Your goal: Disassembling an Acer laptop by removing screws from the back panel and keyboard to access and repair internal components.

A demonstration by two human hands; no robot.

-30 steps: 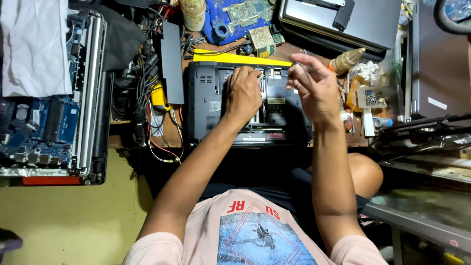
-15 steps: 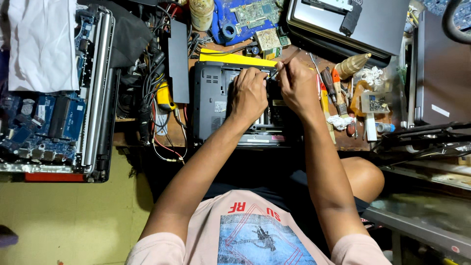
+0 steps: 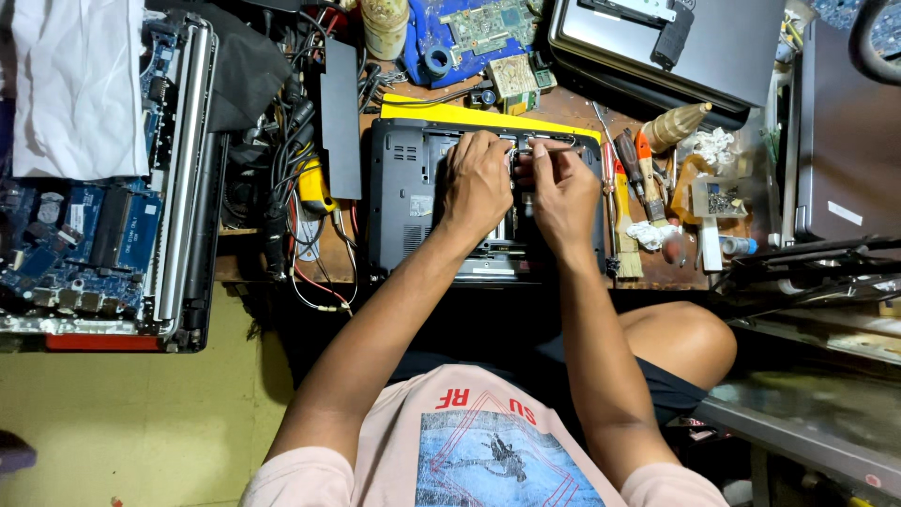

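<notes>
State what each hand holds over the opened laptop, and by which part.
The left hand and right hand meet over the upturned black laptop, fingertips pinching something small near its top edge; what it is cannot be told.

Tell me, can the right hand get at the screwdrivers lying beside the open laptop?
Probably yes. The right hand rests on the open laptop, and the screwdrivers lie on the bench just to its right, uncovered, with nothing between.
</notes>
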